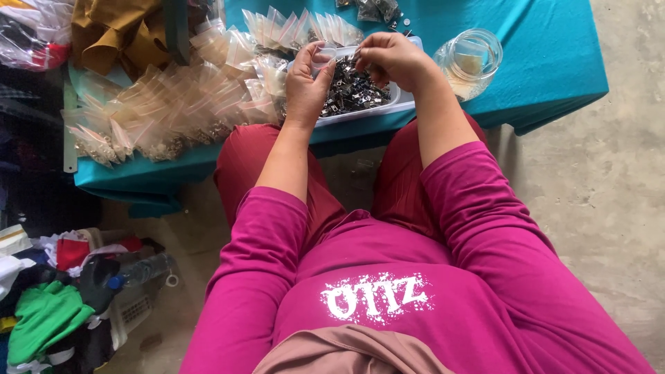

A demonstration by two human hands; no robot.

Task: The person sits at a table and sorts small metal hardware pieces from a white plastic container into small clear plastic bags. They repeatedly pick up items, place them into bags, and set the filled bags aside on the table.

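My left hand (307, 83) holds a small clear plastic bag (323, 57) by its mouth above a white tray (402, 102). The tray is full of small dark metal parts (353, 88). My right hand (393, 57) is curled just right of the bag, fingertips pinched at its opening; what is between them is too small to see. Both hands hover over the tray on a low table with a teal cloth (547, 62). My magenta sleeves and red trousers fill the lower frame.
A heap of small filled clear bags (166, 111) covers the table's left half. A clear glass jar (472, 61) stands right of the tray. Mustard fabric (118, 34) lies at the back left. Clothes and a plastic bottle (142, 271) litter the concrete floor at left.
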